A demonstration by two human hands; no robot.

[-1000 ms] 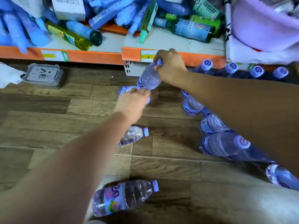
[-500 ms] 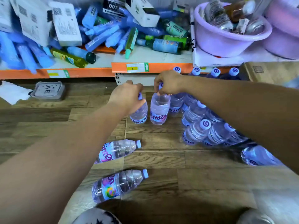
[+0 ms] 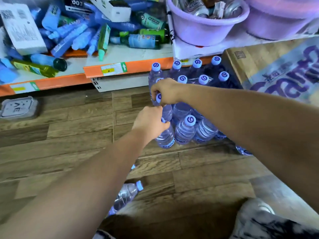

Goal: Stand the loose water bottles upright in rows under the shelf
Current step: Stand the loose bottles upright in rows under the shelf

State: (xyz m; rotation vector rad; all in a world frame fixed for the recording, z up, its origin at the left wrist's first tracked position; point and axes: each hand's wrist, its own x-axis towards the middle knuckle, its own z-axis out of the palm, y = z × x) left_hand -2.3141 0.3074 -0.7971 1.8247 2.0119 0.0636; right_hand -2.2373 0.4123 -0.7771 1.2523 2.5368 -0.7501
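Brown wood-grain plank floor [image 3: 69, 135] runs under a white shelf [image 3: 131, 54] with an orange front strip. Beside it sits a printed cardboard carton [image 3: 259, 66]; two smooth lilac plastic basins [image 3: 203, 31] stand above. Clear ribbed water bottles [image 3: 185, 133] with lilac caps stand packed in rows at the shelf edge. The right hand [image 3: 166, 91] pinches one cap, and the left hand [image 3: 149, 121] curls round another bottle's neck. One loose bottle [image 3: 126, 195] lies flat.

Lilac basin [image 3: 198, 33]; printed carton [image 3: 255, 66] just beneath; grey lid [image 3: 18, 108] on floor [image 3: 69, 135].
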